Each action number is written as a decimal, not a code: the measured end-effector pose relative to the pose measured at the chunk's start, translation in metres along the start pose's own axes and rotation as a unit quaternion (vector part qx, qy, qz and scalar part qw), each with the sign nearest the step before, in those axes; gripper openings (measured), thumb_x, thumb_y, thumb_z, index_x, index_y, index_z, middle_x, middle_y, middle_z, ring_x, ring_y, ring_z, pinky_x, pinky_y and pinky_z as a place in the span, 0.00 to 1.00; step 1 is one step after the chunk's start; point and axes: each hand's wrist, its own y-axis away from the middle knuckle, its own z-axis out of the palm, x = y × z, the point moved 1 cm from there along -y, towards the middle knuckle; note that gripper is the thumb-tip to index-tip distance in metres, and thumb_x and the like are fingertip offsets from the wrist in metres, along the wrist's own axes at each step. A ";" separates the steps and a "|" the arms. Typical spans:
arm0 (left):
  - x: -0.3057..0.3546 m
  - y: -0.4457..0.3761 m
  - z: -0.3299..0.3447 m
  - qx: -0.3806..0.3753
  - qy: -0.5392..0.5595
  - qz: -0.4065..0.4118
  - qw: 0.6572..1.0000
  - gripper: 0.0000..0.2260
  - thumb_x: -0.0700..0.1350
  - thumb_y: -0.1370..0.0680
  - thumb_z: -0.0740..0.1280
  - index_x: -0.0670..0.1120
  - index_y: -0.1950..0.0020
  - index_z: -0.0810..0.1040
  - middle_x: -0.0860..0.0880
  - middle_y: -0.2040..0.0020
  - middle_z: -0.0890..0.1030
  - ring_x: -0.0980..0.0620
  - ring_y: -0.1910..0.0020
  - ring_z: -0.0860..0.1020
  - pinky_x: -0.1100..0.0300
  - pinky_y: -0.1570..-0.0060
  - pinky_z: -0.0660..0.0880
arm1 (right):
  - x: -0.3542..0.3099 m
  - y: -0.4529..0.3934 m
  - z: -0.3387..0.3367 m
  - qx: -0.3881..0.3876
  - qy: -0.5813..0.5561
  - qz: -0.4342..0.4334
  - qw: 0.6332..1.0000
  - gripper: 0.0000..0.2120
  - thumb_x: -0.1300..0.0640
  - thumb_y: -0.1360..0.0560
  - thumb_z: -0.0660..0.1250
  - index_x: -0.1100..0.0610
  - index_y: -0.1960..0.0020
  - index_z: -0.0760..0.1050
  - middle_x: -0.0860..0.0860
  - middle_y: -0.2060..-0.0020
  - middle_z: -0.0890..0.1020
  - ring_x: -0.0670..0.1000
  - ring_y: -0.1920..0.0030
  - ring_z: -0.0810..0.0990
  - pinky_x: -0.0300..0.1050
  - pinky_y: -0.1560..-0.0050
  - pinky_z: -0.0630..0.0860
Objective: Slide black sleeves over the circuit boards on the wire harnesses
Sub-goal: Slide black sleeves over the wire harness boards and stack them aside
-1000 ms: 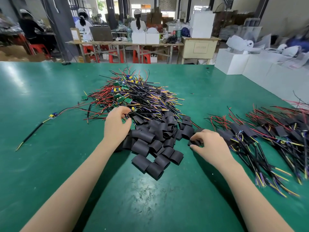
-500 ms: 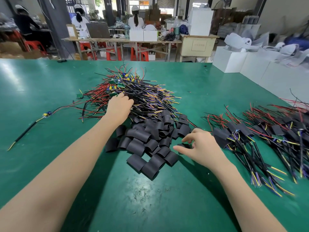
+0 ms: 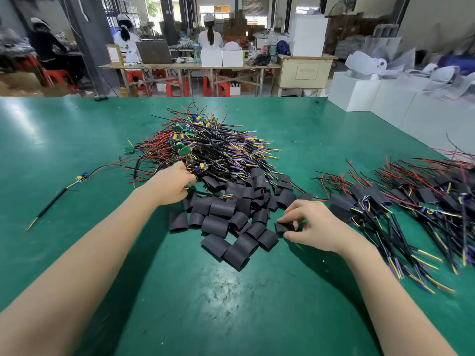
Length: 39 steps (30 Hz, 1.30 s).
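A tangled heap of wire harnesses (image 3: 213,147) with small green circuit boards lies on the green table (image 3: 77,140). In front of it sits a pile of short black sleeves (image 3: 231,214). My left hand (image 3: 172,185) rests at the heap's near left edge, fingers closed on a harness by its wires. My right hand (image 3: 312,226) pinches one black sleeve (image 3: 285,226) at the pile's right edge, just above the table. A second heap of harnesses with sleeves on them (image 3: 411,201) lies at the right.
A single harness (image 3: 61,192) lies apart at the left. White boxes (image 3: 385,98) line the table's far right edge. Beyond the table, people sit at workbenches (image 3: 190,65) with red stools.
My left hand has pulled back from the heap's middle to its near edge, holding a harness. My right hand has lifted a sleeve off the pile's right edge.
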 end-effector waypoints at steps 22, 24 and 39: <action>0.047 0.084 -0.068 0.287 0.459 -0.006 0.841 0.07 0.34 0.23 0.67 0.42 0.51 0.84 0.62 0.66 0.81 0.67 0.71 0.74 0.76 0.68 0.65 | 0.006 0.001 -0.002 0.046 -0.034 0.015 0.998 0.13 0.54 0.34 0.78 0.52 0.50 0.84 0.51 0.63 0.79 0.49 0.63 0.77 0.38 0.59 0.70; 0.058 0.080 -0.049 0.240 0.480 -0.004 0.844 0.07 0.33 0.23 0.67 0.40 0.53 0.85 0.64 0.68 0.81 0.69 0.72 0.73 0.78 0.69 0.65 | 0.006 0.001 -0.002 0.045 -0.041 0.014 0.998 0.14 0.52 0.36 0.79 0.52 0.52 0.85 0.52 0.63 0.80 0.50 0.63 0.78 0.41 0.60 0.72; 0.065 0.077 0.001 0.199 0.693 -0.062 0.690 0.12 0.34 0.21 0.64 0.47 0.55 0.84 0.54 0.73 0.75 0.52 0.73 0.62 0.64 0.73 0.60 | -0.009 -0.001 -0.006 0.190 -0.090 -0.034 0.977 0.10 0.64 0.33 0.76 0.57 0.53 0.83 0.49 0.60 0.80 0.45 0.60 0.78 0.28 0.64 0.73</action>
